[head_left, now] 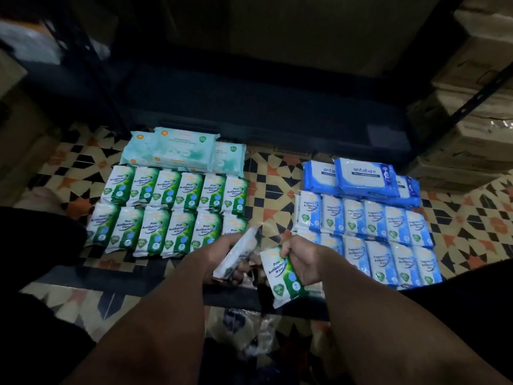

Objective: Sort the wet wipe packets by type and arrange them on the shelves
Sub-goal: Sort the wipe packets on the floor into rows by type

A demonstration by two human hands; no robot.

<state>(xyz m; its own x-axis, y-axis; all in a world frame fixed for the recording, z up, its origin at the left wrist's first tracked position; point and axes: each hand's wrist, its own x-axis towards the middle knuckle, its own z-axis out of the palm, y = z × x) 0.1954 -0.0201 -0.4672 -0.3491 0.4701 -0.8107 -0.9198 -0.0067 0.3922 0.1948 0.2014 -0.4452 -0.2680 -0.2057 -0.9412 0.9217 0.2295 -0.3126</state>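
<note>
My left hand [222, 252] has its grip around a white and green packet [238, 255], tilted with its face turned away (its label is blurred), while my right hand [301, 258] pinches the top edge of a Pine Antibacterial Wipes packet [283, 276] that hangs below my fingers. Both packets are held above the patterned tile floor [274, 187], between two sorted groups. To the left lie two rows of green pine packets [166, 212] with pale teal packs [177, 151] stacked behind them. To the right lie rows of blue fragrance-free packets [374, 232] with blue antabax packs [363, 176] behind. A dark shelf frame [249, 107] stands beyond them all.
</note>
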